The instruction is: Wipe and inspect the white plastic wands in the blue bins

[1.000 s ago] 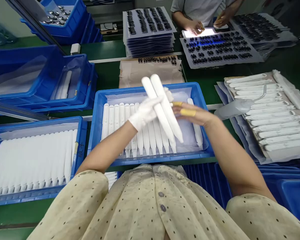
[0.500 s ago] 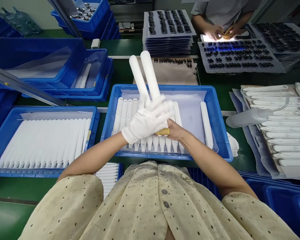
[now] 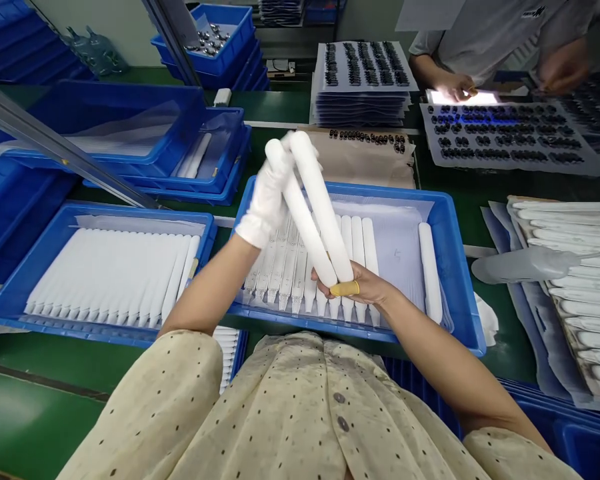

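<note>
Left hand (image 3: 266,195), gloved, has shifted up to grip two white tubes (image 3: 320,207) near their tops; right hand (image 3: 365,284) cradles their lower ends above a blue tray (image 3: 460,280).

Factory workbench (image 3: 35,360) lined with blue trays (image 3: 140,211)

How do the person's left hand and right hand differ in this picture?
The left hand wears a white glove, but the right hand is bare, with a yellow finger cot on one finger. The left hand is higher, at the upper ends of two white tubes; the right hand is lower, under their lower ends. Both hands hold the same tubes above a blue tray.
</note>
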{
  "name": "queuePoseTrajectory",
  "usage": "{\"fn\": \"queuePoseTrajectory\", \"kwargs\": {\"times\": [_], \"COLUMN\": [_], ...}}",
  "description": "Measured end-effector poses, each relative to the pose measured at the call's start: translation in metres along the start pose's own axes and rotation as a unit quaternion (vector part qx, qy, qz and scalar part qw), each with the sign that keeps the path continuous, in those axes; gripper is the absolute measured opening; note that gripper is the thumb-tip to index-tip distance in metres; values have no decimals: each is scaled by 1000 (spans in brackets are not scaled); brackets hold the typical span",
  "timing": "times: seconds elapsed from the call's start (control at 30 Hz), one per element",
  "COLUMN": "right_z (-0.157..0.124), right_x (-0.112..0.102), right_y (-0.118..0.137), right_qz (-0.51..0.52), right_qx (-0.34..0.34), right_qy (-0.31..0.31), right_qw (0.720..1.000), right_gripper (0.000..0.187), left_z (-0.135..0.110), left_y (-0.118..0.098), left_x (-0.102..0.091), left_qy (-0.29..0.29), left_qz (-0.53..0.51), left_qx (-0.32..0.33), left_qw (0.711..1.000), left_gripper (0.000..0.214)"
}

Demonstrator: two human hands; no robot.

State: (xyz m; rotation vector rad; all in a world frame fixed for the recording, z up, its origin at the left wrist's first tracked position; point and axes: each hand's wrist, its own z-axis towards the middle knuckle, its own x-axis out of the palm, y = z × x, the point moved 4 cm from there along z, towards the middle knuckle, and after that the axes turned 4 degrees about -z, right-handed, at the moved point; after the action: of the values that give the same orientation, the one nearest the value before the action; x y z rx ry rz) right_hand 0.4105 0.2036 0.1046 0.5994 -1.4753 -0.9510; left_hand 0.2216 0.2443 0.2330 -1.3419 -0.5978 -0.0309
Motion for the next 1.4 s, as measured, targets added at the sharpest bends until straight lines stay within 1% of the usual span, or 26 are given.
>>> {"fn": "queuePoseTrajectory", "kwargs": {"times": [0.03, 0.07, 0.1, 0.13, 0.17, 0.23, 0.27, 0.37, 0.43, 0.5, 0.57, 0.63, 0.67, 0.73, 0.83, 0.9, 0.97, 1.03, 1.1, 1.23, 1.3, 1.4], "right_z": [1, 2, 2, 1, 0, -2, -3, 1, 7, 11, 12, 10, 10, 10, 13, 16, 18, 20, 20, 18, 18, 19], "right_x": [0, -1, -2, -4, -6, -12, -15, -18, -16, -13, -12, -14, -15, -18, -17, -14, -12, -10, -9, -9, -10, -7], "right_y": [-2, -3, -4, -5, -5, -2, 2, 18, 26, 32, 36, 39, 39, 37, 33, 31, 30, 31, 32, 32, 29, 22], "right_qz": [8, 13, 13, 6, -9, -60, -88, -148, -161, -162, -146, -94, -50, 63, 211, 259, 279, 287, 292, 305, 295, 257], "right_qx": [-3, -6, -6, -5, -5, -15, -36, -127, -163, -183, -205, -210, -201, -172, -130, -109, -95, -88, -86, -79, -74, -79], "right_qy": [-13, -29, -47, -67, -91, -157, -198, -308, -354, -393, -416, -422, -419, -403, -372, -360, -352, -348, -347, -340, -334, -317], "right_qw": [1000, 999, 999, 998, 996, 986, 976, 931, 906, 887, 874, 877, 884, 897, 894, 890, 889, 888, 887, 886, 892, 909], "right_gripper": [43, 44, 44, 46, 48, 54, 58, 68, 75, 84, 87, 80, 74, 58, 33, 20, 11, 9, 11, 18, 18, 20], "left_z": [-14, -29, -44, -56, -65, -74, -75, -73, -71, -68, -63, -60, -59, -61, -66, -69, -70, -70, -70, -69, -69, -68], "left_y": [13, 27, 40, 49, 56, 64, 66, 72, 77, 78, 74, 65, 61, 61, 69, 78, 86, 91, 93, 90, 85, 74], "left_x": [9, 16, 21, 23, 24, 21, 18, 11, 8, 5, 0, -7, -10, -10, -5, -2, -1, -2, -4, -6, -4, 1], "left_qy": [76, 136, 178, 202, 214, 205, 194, 157, 150, 139, 97, 39, 19, 14, 23, 26, 29, 27, 20, 18, 21, 25], "left_qz": [5, 7, 6, 10, 15, 28, 35, 49, 46, 37, 33, 18, 0, -52, -122, -149, -170, -180, -177, -159, -137, -55], "left_qx": [-31, -73, -106, -131, -150, -169, -178, -195, -198, -179, -136, -96, -98, -150, -233, -263, -277, -281, -286, -296, -264, -171], "left_qw": [997, 988, 978, 970, 965, 964, 964, 967, 967, 973, 985, 995, 995, 987, 965, 953, 945, 942, 941, 942, 955, 983], "left_gripper": [37, 48, 55, 54, 52, 47, 48, 56, 60, 55, 49, 49, 50, 47, 33, 19, 9, 9, 15, 23, 27, 33]}}
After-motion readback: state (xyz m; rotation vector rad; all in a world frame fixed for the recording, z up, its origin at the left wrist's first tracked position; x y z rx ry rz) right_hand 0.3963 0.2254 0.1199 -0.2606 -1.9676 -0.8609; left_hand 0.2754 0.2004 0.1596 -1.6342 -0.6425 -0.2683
